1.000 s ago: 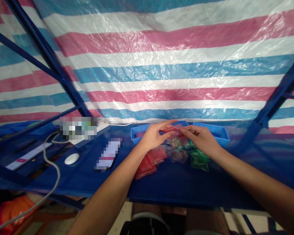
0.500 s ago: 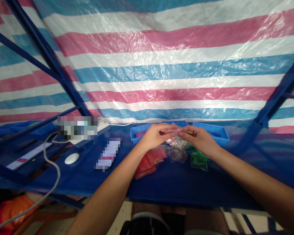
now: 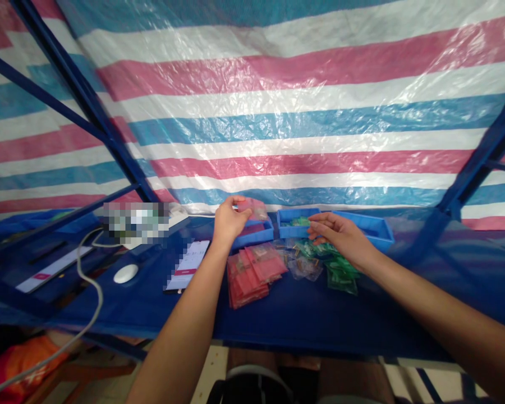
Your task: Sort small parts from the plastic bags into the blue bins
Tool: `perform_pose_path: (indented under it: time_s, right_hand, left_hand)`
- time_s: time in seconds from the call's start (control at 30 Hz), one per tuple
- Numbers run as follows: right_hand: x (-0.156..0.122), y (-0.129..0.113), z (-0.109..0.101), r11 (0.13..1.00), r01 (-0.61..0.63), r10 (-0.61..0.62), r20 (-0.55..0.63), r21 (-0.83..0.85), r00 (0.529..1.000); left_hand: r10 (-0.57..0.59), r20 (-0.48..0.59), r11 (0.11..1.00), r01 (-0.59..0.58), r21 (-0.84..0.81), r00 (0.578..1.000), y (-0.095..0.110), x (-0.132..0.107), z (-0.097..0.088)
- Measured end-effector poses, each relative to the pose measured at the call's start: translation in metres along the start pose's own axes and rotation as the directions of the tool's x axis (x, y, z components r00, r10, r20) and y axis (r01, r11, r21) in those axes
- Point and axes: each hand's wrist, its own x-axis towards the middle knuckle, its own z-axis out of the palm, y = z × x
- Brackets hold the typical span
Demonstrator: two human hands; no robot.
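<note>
My left hand is closed on a small red plastic bag, raised over the left blue tray. What lies inside the bag is too blurred to tell. My right hand hovers by the right side of the middle blue tray, its fingers loosely curled and apart, with nothing visible in them. Below my left hand a pile of red plastic bags lies on the table. Clear bags are beside it in the middle, and green bags lie under my right hand.
A third blue tray stands at the right. On the left are a phone, a white oval object and a cable across the blue table. Blue metal posts and a striped sheet enclose the back.
My hands were together over the clear bags and have parted. The left one carried the red bag left and up over the left tray; my right hand moved slightly right.
</note>
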Motion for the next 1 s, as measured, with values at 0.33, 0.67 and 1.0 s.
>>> perform_pose_path:
  time_s: [0.33,0.67,1.0]
  right_hand:
    - [-0.001,-0.003,-0.001,1.0,-0.003,0.003,0.018,0.008,1.0]
    - [0.001,0.0,-0.002,1.0,0.012,-0.012,0.044,-0.012,0.999]
    - [-0.009,-0.005,0.0,0.863,0.299,-0.225,0.22,-0.408,0.949]
  left_hand:
    - [-0.183,0.167,0.914,0.105,0.391,0.969,-0.008,0.005,-0.014]
    - [-0.074,0.22,0.794,-0.076,0.603,0.973,0.014,-0.009,-0.02]
    - [0.064,0.314,0.741,-0.256,0.62,0.947,0.024,-0.018,-0.014]
